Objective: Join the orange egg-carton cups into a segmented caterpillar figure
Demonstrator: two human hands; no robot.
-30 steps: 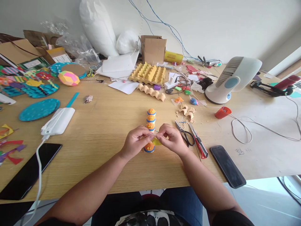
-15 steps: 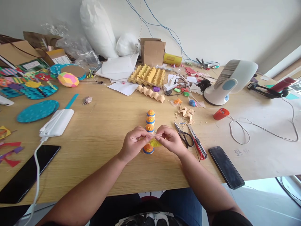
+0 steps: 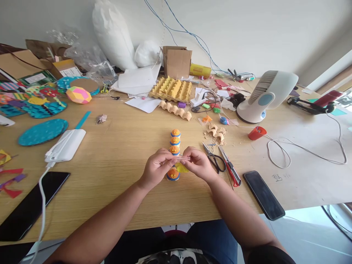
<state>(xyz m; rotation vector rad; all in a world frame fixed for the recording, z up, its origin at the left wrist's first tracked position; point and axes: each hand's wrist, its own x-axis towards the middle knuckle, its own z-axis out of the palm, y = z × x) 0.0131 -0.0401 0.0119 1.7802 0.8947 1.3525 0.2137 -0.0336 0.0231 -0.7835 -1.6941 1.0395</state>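
Note:
My left hand (image 3: pixel 158 165) and my right hand (image 3: pixel 199 164) meet fingertip to fingertip, pinching a thin pale pink strip (image 3: pixel 181 158) between them; what it is made of is too small to tell. Just below lies a yellow piece (image 3: pixel 182 167), partly covered by my right fingers. A row of orange-topped egg-carton cups (image 3: pixel 175 140) with blue bands and small yellow dots runs away from me under the hands. The nearest cup (image 3: pixel 173 174) shows below my left fingers; the row's middle is hidden by the hands.
Right of my hands lie black scissors (image 3: pixel 216 158), a red utility knife (image 3: pixel 230 167) and a phone (image 3: pixel 264 195). Torn carton scraps (image 3: pixel 216 132), a red cup (image 3: pixel 257 133) and a white fan (image 3: pixel 265 97) stand beyond. A power bank (image 3: pixel 66 146) with cable lies left, egg trays (image 3: pixel 172 90) behind.
The pale strip shows slightly longer between my fingertips. Both hands stay in nearly the same place; the whole view has shifted slightly.

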